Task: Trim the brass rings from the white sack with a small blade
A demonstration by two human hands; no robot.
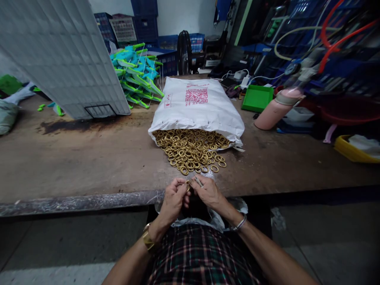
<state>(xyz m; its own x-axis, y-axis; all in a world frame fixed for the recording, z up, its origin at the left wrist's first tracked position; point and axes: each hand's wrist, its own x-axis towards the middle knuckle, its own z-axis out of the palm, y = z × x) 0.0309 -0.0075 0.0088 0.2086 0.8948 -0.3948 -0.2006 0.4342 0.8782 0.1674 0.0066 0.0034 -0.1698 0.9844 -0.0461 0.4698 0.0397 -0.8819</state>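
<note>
Just past the table's front edge, my left hand (172, 200) pinches a gold-coloured ring (188, 185) between thumb and fingers. My right hand (210, 194) is closed on a small, thin metal tool (198, 181) with a pale, blade-like end; its exact kind is hard to see. The fingertips of both hands meet close around the ring. In front of them, a heap of similar rings (190, 152) spills from the mouth of a white sack (175, 109) with red print, lying on its side on the table.
The brown table (103, 166) has a plastic-wrapped front edge. On the left, a tall grey panel (77, 59) stands beside stacked green and teal plastic pieces (136, 79). A green tray (257, 99), pink bottle (271, 113) and yellow tray (350, 152) are to the right. Clear plastic (218, 221) lies below my hands.
</note>
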